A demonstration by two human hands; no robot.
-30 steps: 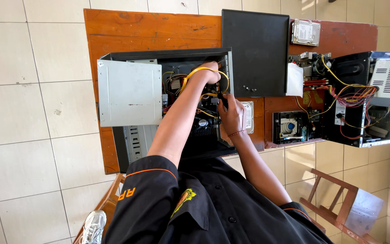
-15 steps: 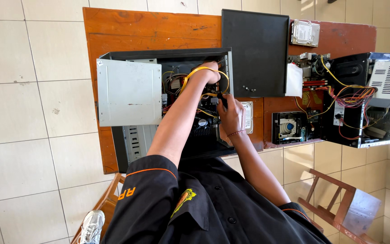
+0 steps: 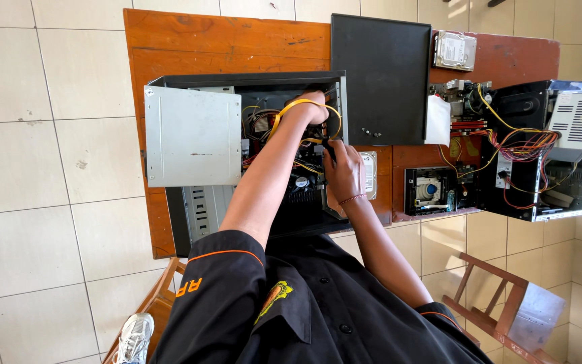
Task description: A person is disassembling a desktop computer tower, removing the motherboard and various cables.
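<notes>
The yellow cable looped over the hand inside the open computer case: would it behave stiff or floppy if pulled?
Probably floppy: the yellow cable arcs in a loose loop over the left hand. Likely light, since it holds that curve without sagging. It may snag if tugged, as other wires crowd around it inside the computer case.
</notes>
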